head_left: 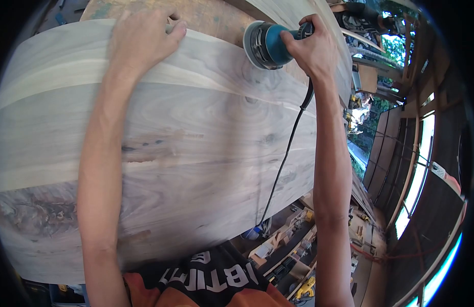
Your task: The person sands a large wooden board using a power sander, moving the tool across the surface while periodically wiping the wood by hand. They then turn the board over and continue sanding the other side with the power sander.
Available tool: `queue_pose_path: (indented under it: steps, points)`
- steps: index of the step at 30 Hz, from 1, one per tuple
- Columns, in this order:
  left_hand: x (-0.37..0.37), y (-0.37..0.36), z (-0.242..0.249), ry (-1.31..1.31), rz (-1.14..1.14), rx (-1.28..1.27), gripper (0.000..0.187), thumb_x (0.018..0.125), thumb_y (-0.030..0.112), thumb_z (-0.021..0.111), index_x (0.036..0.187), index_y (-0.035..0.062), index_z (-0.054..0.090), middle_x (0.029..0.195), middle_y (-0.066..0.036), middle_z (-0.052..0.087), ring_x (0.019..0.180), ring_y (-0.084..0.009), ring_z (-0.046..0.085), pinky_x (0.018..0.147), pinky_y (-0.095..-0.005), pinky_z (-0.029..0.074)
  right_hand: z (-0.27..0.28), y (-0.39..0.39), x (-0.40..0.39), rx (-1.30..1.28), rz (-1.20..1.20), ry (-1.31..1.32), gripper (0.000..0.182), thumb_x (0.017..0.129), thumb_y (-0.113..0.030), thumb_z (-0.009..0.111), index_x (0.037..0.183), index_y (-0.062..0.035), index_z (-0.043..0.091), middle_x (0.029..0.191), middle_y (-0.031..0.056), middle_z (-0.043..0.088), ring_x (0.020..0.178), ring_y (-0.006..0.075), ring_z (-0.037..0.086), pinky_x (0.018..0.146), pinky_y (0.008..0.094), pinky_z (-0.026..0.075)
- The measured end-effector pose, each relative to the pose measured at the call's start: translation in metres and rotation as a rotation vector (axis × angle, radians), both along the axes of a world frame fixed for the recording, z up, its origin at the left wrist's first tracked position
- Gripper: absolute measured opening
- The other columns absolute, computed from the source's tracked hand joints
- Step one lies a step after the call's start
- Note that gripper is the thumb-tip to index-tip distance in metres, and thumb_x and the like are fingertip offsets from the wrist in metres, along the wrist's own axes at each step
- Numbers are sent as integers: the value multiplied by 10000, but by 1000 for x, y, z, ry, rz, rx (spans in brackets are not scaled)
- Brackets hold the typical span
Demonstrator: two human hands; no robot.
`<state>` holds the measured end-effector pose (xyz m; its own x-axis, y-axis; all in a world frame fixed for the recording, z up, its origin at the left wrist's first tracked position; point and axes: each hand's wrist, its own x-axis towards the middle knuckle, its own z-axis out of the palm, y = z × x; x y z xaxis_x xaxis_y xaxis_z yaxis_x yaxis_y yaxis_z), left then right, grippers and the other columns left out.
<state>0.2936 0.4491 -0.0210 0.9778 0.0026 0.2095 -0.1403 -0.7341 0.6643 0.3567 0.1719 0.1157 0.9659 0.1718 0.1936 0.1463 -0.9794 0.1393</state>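
A wide wooden panel (206, 128) with pale and dark grain, knots and small cracks spreads out in front of me. At its far edge, my left hand (147, 41) is closed, with its fingers curled over the rim and partly hidden. My right hand (314, 48) wraps round the body of a teal electric sander (279, 44). The sander is tilted on its side, so its round pad faces left, close over the panel's far edge. A black cord (286, 148) runs from the sander down across the panel to its near edge.
Beyond the panel lies a worn, stained board (211, 20). Below the near edge, wooden trays (283, 238) hold small parts, with a yellow power tool (305, 289) beside them. Clutter and a shed wall (390, 148) stand to the right.
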Motion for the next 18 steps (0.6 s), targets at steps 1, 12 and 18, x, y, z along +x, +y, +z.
queue_pose_path:
  steps: [1, 12, 18]
  points:
    - [0, 0, 1, 14, 10, -7, 273, 931, 352, 671, 1036, 117, 763, 903, -99, 769, 866, -315, 708, 935, -446, 466, 0, -1, 2, -1, 37, -17, 526, 696, -437, 776, 1080, -89, 683, 913, 163, 706, 905, 360, 699, 794, 447, 543]
    - [-1, 0, -1, -7, 28, 13, 286, 906, 347, 669, 1027, 109, 771, 917, -107, 771, 894, -318, 699, 937, -454, 466, -4, -18, -2, -1, -15, -46, 529, 697, -442, 769, 1088, -95, 693, 952, 178, 721, 953, 376, 701, 824, 460, 546]
    - [0, 1, -8, -6, 29, 11, 320, 932, 370, 680, 1067, 94, 770, 969, -122, 773, 954, -343, 715, 931, -431, 487, -4, -58, 2, -40, -165, -14, 481, 683, -400, 738, 1068, -118, 678, 999, 181, 705, 1012, 378, 671, 855, 477, 546]
